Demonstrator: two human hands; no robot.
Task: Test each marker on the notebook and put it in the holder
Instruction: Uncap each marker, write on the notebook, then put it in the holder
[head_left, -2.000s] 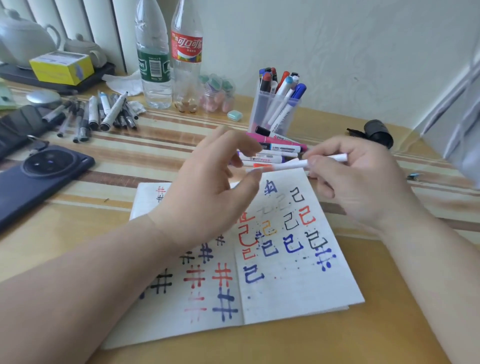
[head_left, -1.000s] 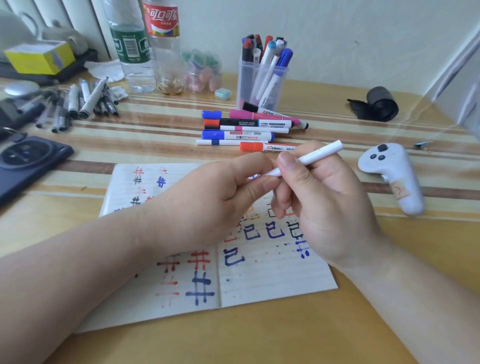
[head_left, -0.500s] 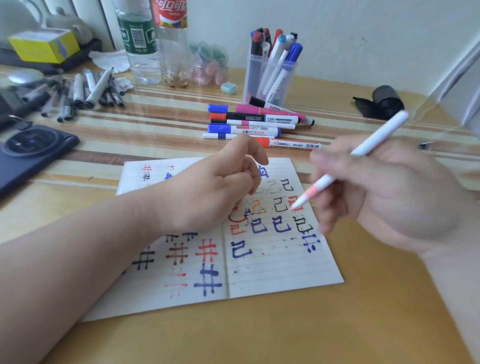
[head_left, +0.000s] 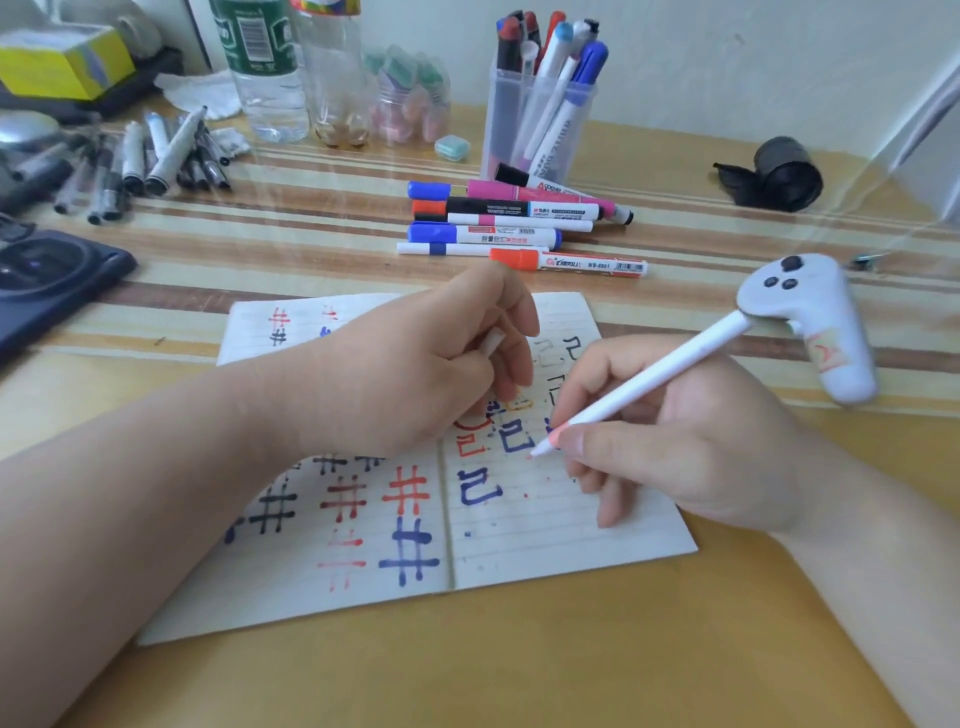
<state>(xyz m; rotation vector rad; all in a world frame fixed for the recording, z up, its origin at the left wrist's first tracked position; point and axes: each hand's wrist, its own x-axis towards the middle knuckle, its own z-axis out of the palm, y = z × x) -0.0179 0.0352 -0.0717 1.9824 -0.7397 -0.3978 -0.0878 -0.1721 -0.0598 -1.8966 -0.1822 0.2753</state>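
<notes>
A: Head view. Hands first, quick.
B: Right hand (head_left: 691, 441) is curled round a slim white marker (head_left: 660, 374) in a pen grip, thumb and forefinger pinching low on the smooth round barrel. The barrel slants up and away toward the right of the notebook (head_left: 545, 535).
A: Tip?
B: Pinkish-orange cone, down at the notebook's right page. Touching or a hair off, cannot tell.
A: Left hand?
B: Left hand (head_left: 415, 374) is curled, fingers pinching a small white cap (head_left: 492, 343) with only one flat end showing. The hand sits over the upper half of the notebook's fold.
A: Notebook itself?
B: Open flat, thin ruled paper, centre crease. Left page has hash marks in black, red and blue. Right page has blocky hook shapes in blue, red, orange and black, plus ink specks.
A: Holder?
B: Holder (head_left: 535, 119) is beyond the notebook, a clear plastic tumbler, upright, with capped markers standing in it. Loose markers (head_left: 519, 228) lie in a row between holder and notebook. Mostly white barrels; blue, orange, pink and black caps.
A: Rest?
B: White moulded controller (head_left: 815, 322) right of the notebook, dark buttons. Dark phone (head_left: 47, 280) left of it, round camera ring. Grey pens (head_left: 145, 156) heaped beyond-left, two clear plastic bottles (head_left: 270, 73) behind those. Black roll (head_left: 779, 174) beyond-right. Worktop (head_left: 571, 665) is glossy yellow wood-look, with brown stripes past the notebook.
</notes>
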